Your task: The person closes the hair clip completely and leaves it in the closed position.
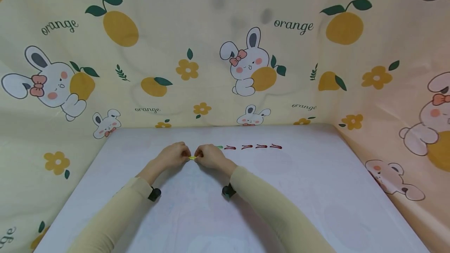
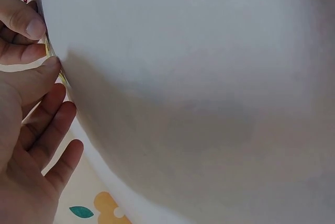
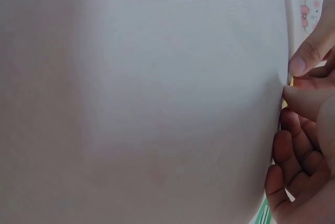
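A small yellow hair clip is between my two hands, low over the white table. My left hand pinches its left end with thumb and forefinger. At the other end, my right hand pinches it in the same way. In the left wrist view, a sliver of the yellow clip shows between the fingertips, most of it hidden. Just behind my right hand lies a green hair clip, partly covered by that hand. Several red hair clips continue the row to the right, each looking slightly open.
The white table reaches back to a cream cloth printed with rabbits and oranges. This cloth also rises along the left and right sides. Each wrist carries a small black camera.
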